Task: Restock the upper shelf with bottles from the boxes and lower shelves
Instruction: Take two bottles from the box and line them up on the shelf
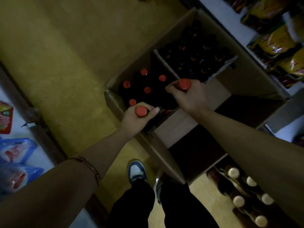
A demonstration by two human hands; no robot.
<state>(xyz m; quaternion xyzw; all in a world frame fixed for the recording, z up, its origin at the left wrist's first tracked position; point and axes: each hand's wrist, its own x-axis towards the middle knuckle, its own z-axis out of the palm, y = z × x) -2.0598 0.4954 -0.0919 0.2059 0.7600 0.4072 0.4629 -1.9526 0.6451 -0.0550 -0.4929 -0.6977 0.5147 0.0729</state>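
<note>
Flooring (57, 46) in yellow is carrying an open cardboard box (115, 102) that is holding five red-capped dark bottles (147, 90); a far box (218, 69) is holding more dark bottles. Shelving (230, 22) on the right is showing yellow packets (278, 41). Left hand (136, 120) is grasping a red-capped bottle (141, 111) over the box's near edge; right hand (189, 96) is grasping another bottle (184, 84) just above it.
</note>
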